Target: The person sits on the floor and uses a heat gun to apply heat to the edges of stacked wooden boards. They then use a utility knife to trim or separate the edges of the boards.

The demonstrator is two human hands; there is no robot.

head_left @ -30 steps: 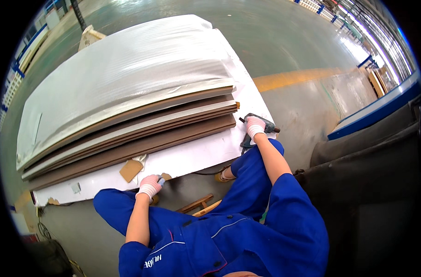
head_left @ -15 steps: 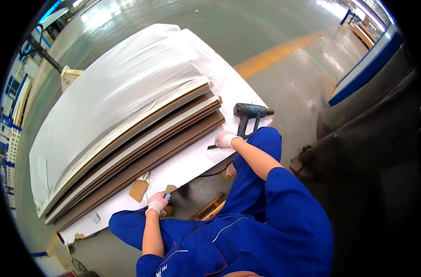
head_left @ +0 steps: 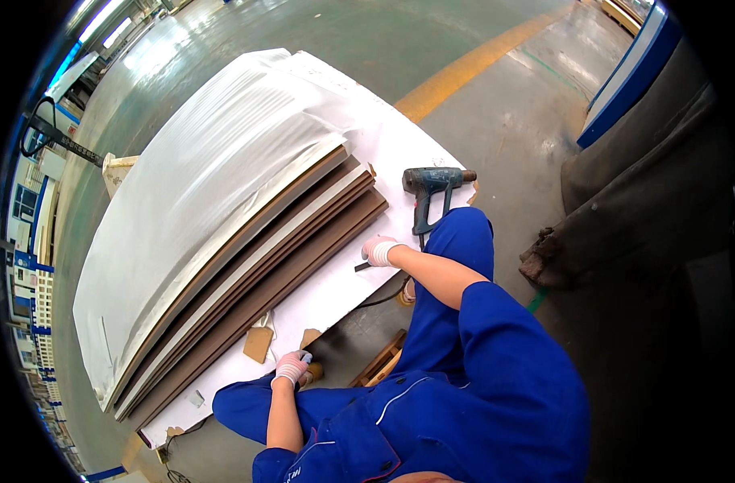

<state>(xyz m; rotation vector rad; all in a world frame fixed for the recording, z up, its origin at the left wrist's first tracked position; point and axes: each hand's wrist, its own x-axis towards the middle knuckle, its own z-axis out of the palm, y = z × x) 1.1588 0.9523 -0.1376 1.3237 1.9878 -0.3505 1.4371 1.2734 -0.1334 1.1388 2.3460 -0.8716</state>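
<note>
My right hand (head_left: 378, 251), in a pink-and-white glove, is closed by the near edge of a white-covered board (head_left: 319, 302). A short dark strip (head_left: 362, 266) sticks out from under its fingers; the grip itself is mostly hidden. My left hand (head_left: 289, 367), gloved alike, is curled over my left knee at the board's near edge. Something greyish shows at its fingertips, too small to name. A blue-green heat gun (head_left: 430, 183) lies on the board beyond my right hand, nozzle pointing right. Long brown panels (head_left: 303, 258) lie stacked beyond both hands.
White sheeting (head_left: 198, 177) covers the stack's far part. Tan cardboard pieces (head_left: 258, 344) lie near my left hand. A wooden pallet-like piece (head_left: 379, 361) is beneath, by my feet. Dark draped material (head_left: 625, 193) hangs at right. A pallet-jack handle (head_left: 69, 143) stands far left.
My right hand has moved left and toward me, away from the heat gun's handle, and the dark strip moved with it. The whole view has shifted slightly. My left hand stays near my knee.
</note>
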